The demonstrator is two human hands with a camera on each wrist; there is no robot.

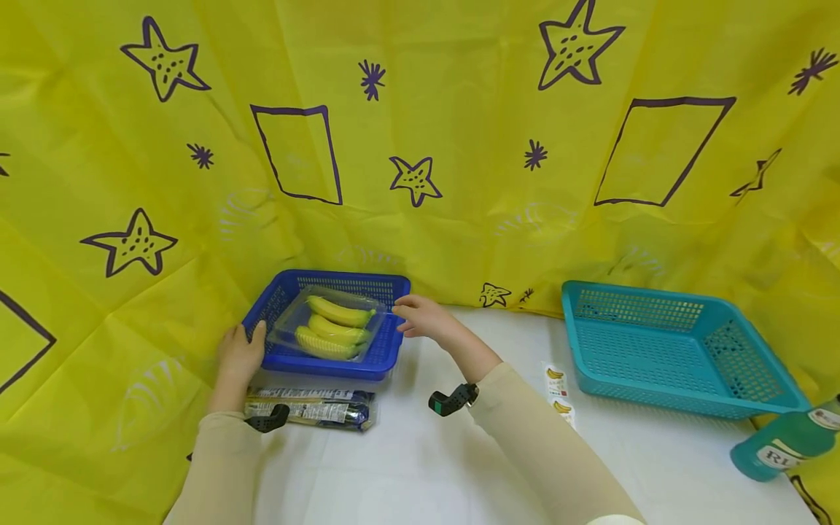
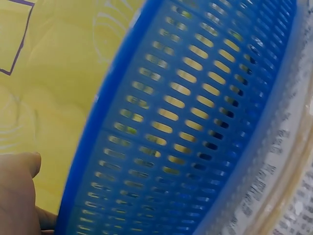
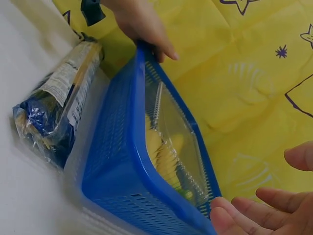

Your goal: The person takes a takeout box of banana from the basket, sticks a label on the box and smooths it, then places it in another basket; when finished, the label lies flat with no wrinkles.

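Observation:
A blue perforated basket stands against the yellow backdrop at left. Inside lies a clear plastic box with three yellow bananas showing through it. My left hand grips the basket's left rim; the right wrist view has that hand at the basket's far end, its fingertips over the edge. Around the right rim hovers my right hand, fingers loosely bent and holding nothing. In the right wrist view its fingertips are right at the rim. Basket wall fills most of the left wrist view.
Just in front of the basket lies a long, clear-wrapped package with printed labels. A teal perforated basket stands at right, beside a tilted teal bottle. Two banana-picture stickers are on the white table.

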